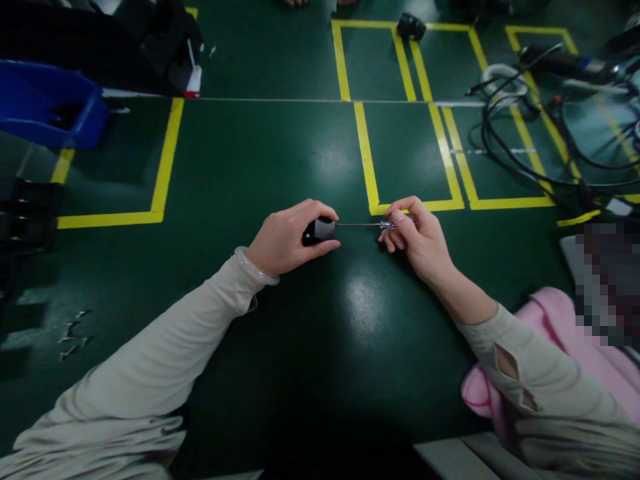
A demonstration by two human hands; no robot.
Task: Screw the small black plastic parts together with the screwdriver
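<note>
Near the middle of the green table, my left hand (295, 237) is closed around a small black and grey part (320, 231), with thumb and fingers on its two sides. My right hand (417, 237) grips the clear handle of a screwdriver (357, 225). Its thin metal shaft points left and its tip meets the right side of the black and grey part. The far side of that part is hidden by my left hand.
A blue bin (93, 117) stands at the left. Several screws (73, 333) lie at the lower left. Black cables (493, 137) and a tool (565, 63) are at the right. A pink cloth (550, 320) lies by my right forearm. Yellow tape (367, 160) marks the table.
</note>
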